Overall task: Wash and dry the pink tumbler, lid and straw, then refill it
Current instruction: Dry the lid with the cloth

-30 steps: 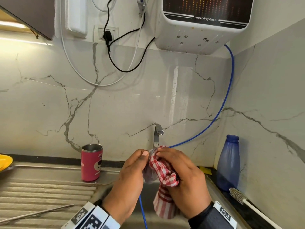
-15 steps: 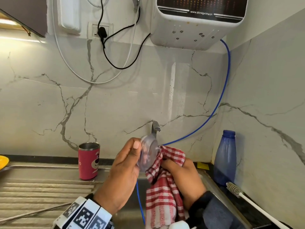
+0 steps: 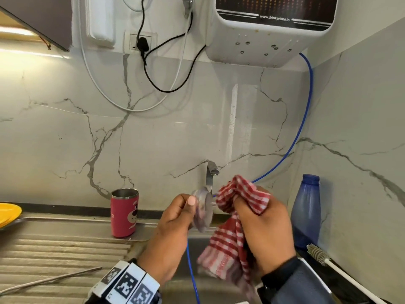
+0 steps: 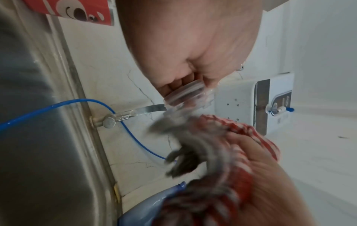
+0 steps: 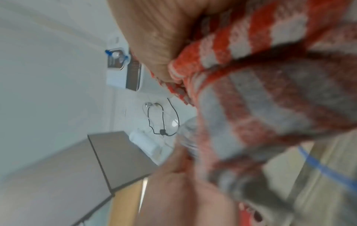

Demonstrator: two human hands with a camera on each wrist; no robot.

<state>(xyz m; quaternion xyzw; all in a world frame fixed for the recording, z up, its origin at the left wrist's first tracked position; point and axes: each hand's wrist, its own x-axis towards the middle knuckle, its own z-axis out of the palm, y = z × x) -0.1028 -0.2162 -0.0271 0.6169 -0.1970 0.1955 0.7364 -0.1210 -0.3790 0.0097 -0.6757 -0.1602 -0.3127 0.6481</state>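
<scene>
My left hand (image 3: 175,218) pinches the clear plastic lid (image 3: 203,210) by its rim, on edge above the sink; the lid (image 4: 185,94) shows again in the left wrist view. Just to its right, my right hand (image 3: 260,224) grips a bunched red-and-white checked cloth (image 3: 232,233), a little apart from the lid. That cloth (image 5: 260,73) fills the blurred right wrist view. The pink tumbler (image 3: 124,212) stands upright and open at the back of the draining board. A metal straw (image 3: 52,279) lies on the ribbed board at lower left.
A steel tap (image 3: 211,174) rises behind the lid. A blue bottle (image 3: 305,211) and a white bottle brush (image 3: 328,264) sit at the right of the sink (image 3: 210,290). A thin blue tube (image 3: 191,268) drops into the basin. A yellow plate (image 3: 8,212) lies far left. A water purifier (image 3: 269,29) hangs above.
The cloth was wrapped over the lid a second ago; my right hand has since drawn it off to the right, leaving the lid bare in my left hand.
</scene>
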